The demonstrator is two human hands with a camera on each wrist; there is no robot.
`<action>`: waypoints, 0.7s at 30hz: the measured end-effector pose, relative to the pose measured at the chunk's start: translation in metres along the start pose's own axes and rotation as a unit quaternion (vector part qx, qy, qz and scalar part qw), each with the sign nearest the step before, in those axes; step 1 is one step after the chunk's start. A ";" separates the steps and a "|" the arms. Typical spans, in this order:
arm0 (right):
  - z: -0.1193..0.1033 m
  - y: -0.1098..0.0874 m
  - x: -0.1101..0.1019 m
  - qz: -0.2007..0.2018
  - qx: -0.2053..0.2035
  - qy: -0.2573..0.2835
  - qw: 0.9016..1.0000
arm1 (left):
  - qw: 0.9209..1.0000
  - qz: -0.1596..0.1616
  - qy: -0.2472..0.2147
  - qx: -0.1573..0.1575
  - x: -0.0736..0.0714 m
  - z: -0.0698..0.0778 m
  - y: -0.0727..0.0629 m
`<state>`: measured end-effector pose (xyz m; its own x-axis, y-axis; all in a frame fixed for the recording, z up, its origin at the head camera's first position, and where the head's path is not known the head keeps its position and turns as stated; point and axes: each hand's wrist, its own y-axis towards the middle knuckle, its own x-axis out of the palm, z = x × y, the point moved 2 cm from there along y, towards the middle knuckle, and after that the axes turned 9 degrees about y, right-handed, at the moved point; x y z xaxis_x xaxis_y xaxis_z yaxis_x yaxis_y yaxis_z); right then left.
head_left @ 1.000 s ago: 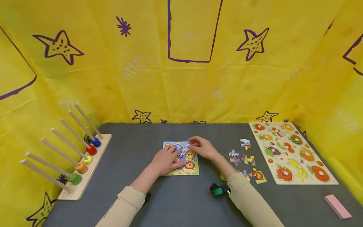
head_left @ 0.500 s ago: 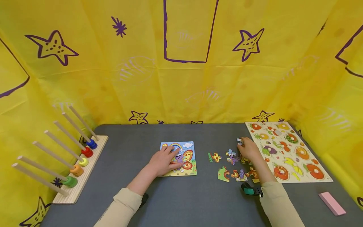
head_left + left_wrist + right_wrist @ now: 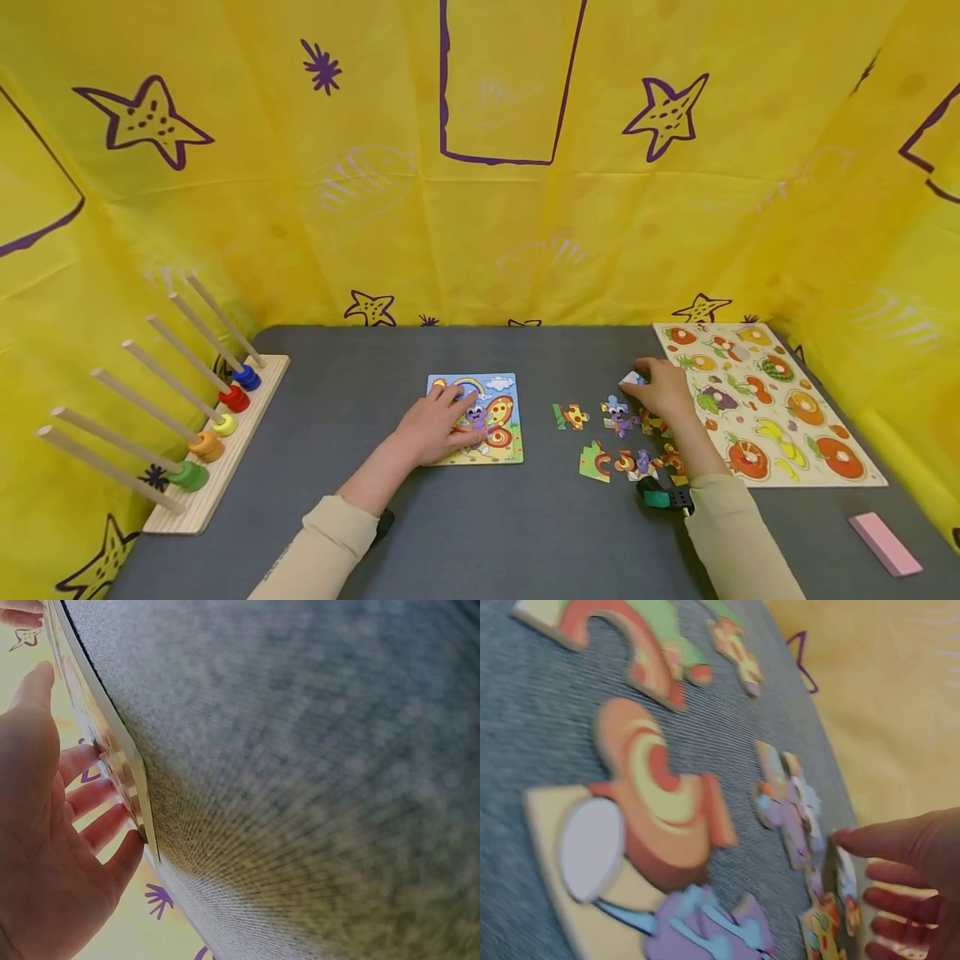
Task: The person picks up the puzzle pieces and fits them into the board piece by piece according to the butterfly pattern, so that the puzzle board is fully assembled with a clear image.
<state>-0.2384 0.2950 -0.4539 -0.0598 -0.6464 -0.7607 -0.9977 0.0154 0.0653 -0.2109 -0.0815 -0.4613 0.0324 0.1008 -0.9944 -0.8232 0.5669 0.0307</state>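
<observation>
blue-and-yellow butterfly board (image 3: 492,410), left hand (image 3: 435,425) spread on it, right hand (image 3: 666,392) pinching a puzzle piece (image 3: 632,379)

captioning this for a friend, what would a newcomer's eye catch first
Probably the bright yellow backdrop with purple-outlined starfish, filling the upper head view. Next, the butterfly puzzle board near the middle of the grey table, partly under the left grip. The wooden peg stacker with coloured rings stands leftmost, the fruit board at the right.

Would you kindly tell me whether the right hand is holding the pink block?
No, the right hand pinches a puzzle piece, away from the pink block.
</observation>
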 end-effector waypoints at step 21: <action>-0.027 -0.003 0.023 0.067 -0.002 0.117 0.991 | 1.000 -0.013 -0.015 0.001 -0.003 0.001 -0.002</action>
<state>-0.2363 0.2598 -0.4544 -0.1827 -0.7975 -0.5749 -0.9811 0.1100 0.1592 -0.2087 -0.0820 -0.4579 0.0699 0.1101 -0.9915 -0.8208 0.5711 0.0055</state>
